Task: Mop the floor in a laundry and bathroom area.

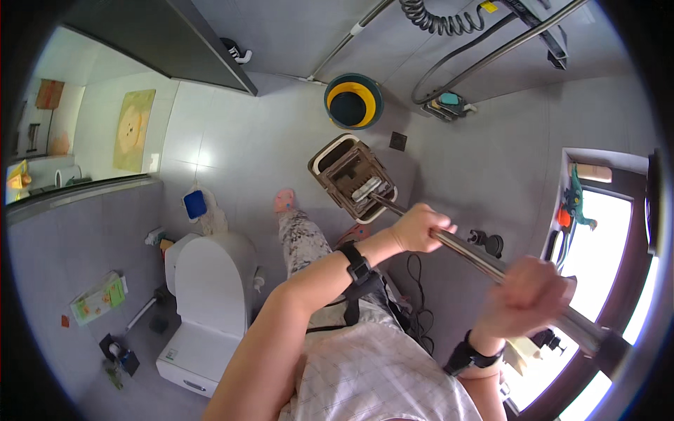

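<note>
Silver metal mop pole (468, 253) is being clenched by left hand (423, 228), right hand (528, 296); wringing in brown plastic bucket (346, 174) apparently being done; pressing needed.

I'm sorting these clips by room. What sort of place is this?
Most likely a bathroom: a white toilet stands at the left, a coiled black hose hangs at the top right, and a square dark drain cover appears set in the floor.
</note>
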{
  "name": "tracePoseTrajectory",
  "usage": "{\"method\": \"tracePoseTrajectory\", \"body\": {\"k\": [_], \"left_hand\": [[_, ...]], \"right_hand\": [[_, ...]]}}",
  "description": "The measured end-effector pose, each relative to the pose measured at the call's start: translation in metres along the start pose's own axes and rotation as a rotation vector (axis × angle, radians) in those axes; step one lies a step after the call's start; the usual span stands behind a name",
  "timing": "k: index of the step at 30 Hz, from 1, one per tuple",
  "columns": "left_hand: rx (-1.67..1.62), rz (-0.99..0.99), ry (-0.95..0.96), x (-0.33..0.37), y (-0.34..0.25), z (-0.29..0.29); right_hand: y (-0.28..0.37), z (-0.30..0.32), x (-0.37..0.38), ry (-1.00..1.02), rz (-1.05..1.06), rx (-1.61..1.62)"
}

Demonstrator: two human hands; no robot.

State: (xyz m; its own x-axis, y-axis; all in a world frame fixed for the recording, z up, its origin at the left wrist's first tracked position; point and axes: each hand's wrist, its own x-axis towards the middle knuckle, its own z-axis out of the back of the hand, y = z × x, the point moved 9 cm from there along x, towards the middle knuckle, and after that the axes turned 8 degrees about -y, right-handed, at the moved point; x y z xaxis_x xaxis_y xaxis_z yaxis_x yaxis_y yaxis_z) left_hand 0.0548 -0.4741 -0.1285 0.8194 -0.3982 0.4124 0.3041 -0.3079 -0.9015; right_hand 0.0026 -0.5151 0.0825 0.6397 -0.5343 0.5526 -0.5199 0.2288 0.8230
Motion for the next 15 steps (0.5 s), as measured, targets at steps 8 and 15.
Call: {"method": "tracePoseTrajectory", "body": {"k": [8, 15], "left_hand": [[0.071, 0.025, -0.099, -0.020, 0.067, -0.005], [0.217, 0.101, -0.075, -0.009, 0.028, -0.031]], "right_hand": [[-0.067, 0.025, -0.019, -0.086, -0.157, 0.061], [-0.029, 0.045, 0.007, 0.098, -0.203, -0.034]]}}
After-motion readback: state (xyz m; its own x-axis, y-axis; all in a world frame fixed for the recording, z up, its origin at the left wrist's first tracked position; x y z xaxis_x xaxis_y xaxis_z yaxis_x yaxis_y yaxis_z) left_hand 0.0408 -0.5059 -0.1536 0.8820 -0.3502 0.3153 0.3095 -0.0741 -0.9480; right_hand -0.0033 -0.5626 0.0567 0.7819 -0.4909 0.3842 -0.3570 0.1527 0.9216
